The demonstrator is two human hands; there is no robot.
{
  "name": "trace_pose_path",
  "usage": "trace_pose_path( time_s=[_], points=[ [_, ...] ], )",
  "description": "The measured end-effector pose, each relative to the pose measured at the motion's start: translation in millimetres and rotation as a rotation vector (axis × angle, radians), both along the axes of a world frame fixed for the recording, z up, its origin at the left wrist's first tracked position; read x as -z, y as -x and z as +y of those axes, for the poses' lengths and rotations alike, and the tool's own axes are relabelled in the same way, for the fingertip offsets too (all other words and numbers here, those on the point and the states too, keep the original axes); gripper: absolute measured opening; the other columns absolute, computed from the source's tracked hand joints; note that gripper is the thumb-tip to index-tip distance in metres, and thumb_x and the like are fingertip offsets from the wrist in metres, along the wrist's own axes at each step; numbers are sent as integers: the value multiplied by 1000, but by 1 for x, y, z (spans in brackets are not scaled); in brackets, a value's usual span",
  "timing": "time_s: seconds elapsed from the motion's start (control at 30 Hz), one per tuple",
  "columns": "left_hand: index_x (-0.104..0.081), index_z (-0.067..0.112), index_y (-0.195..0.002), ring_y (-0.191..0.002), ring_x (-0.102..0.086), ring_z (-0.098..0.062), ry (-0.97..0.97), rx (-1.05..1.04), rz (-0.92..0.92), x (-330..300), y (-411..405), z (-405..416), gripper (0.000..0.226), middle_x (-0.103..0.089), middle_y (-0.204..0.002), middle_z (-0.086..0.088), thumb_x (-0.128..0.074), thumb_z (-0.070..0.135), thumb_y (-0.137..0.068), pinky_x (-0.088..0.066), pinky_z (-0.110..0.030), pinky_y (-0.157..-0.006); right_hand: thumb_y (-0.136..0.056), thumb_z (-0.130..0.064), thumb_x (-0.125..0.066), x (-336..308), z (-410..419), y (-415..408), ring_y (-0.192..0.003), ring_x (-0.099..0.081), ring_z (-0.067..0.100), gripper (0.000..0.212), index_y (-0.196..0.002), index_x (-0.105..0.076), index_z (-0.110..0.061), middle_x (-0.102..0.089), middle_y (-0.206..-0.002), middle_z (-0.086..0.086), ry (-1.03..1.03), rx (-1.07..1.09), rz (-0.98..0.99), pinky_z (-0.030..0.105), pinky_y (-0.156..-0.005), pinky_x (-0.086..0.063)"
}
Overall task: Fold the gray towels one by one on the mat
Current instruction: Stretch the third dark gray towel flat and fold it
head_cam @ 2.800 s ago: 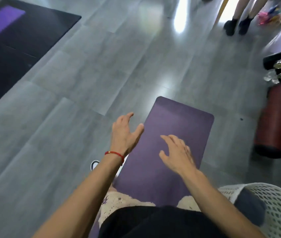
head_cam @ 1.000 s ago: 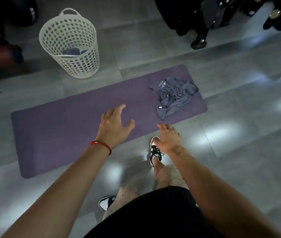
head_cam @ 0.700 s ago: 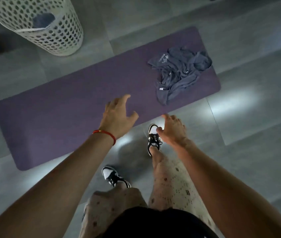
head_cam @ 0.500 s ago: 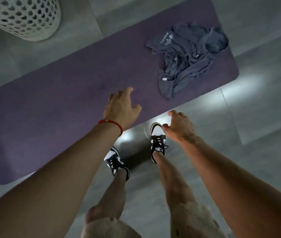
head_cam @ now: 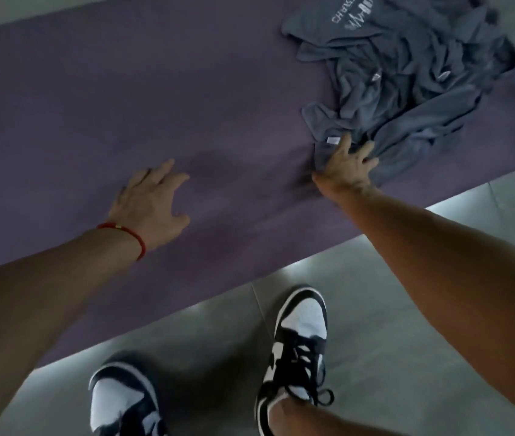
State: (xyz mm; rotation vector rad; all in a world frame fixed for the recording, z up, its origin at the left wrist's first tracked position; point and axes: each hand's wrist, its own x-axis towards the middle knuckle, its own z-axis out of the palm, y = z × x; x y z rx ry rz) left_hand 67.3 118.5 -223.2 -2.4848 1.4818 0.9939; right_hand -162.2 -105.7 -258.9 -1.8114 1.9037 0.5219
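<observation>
We see a crumpled heap of gray towels [head_cam: 407, 77] at the upper right of the frame, lying on the right end of a purple mat [head_cam: 124, 105]. The right hand [head_cam: 346, 166] touches the heap's near edge with spread fingers, not yet gripping. The left hand [head_cam: 152, 202] is open over bare mat at centre left. The towels look tangled, so lifting one may drag others onto the gray floor [head_cam: 423, 309].

white upside-down print on the gray towels [head_cam: 407, 58], too blurred to read.
</observation>
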Motion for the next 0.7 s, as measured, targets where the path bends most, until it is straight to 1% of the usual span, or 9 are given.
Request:
trace_pose_path(
  time_s=[0.07,0.17,0.33,0.37,0.43,0.5,0.57,0.6,0.7],
  points=[
    [-39,30,-151,-146,-25,-30,40,9,-15,24,-15,-8,77,-19,-166,3,-64,48,-80,-34,-57,-113,-88,-36,-64,25,1,-8,-140,-28,47,79,-151,-21,-13,-22,-152,26,145,119,-38,53,-110,-34],
    [-38,30,-152,-145,-28,-29,188,52,10,47,-29,-27,80,-22,-165,3,-51,52,-76,-33,-56,-114,-92,-16,-56,50,12,-6,-121,-47,42,43,-132,-43,-6,-40,-134,23,370,54,-165,47,-99,-43],
    [-25,29,-157,-148,-27,-21,190,89,202,65,-39,-42,79,-26,-163,0,-67,39,-91,-20,-31,-120,-89,-3,-55,25,45,-30,-111,-55,35,38,-126,-57,-11,-55,-123,17,265,-251,-467,35,-95,-38],
    [-30,28,-155,-140,-39,-21,172,18,279,58,-39,-44,74,-37,-157,-1,-67,39,-92,-28,-30,-116,-89,-4,-56,16,59,-41,-110,-56,33,37,-124,-58,-12,-58,-119,15,262,-342,-530,35,-95,-38],
    [-48,25,-142,-110,-61,-21,178,-386,559,34,-40,-44,49,-60,-134,-5,-61,41,-97,-46,-38,-103,-88,-5,-57,-6,93,-70,-105,-58,30,35,-121,-60,-14,-62,-112,11,228,-457,-649,39,-92,-44],
    [-59,20,-128,-91,-65,-25,153,-745,843,12,-41,-40,39,-67,-116,-13,-53,46,-100,-53,-46,-91,-88,-5,-56,-22,118,-98,-98,-61,28,32,-118,-60,-16,-65,-108,9,214,-476,-764,45,-87,-48],
    [-63,18,-126,-95,-68,-31,104,-823,1021,-7,-54,-22,48,-68,-116,-19,-50,55,-98,-54,-46,-86,-89,-5,-56,-40,135,-128,-94,-63,24,27,-113,-61,-16,-68,-104,7,217,-449,-894,42,-84,-51],
    [-64,17,-128,-100,-67,-33,128,-809,1095,-13,-63,-10,51,-68,-119,-20,-50,56,-97,-54,-47,-87,-90,-4,-57,-49,142,-142,-94,-63,20,26,-112,-62,-16,-69,-105,5,226,-436,-960,32,-84,-51],
    [-63,17,-134,-116,-63,-32,295,-780,1238,-25,-101,23,59,-66,-128,-12,-66,55,-89,-51,-51,-101,-93,-4,-55,-63,154,-178,-99,-59,10,30,-121,-60,-14,-67,-114,3,203,-460,-1079,14,-80,-44]
  ],
)
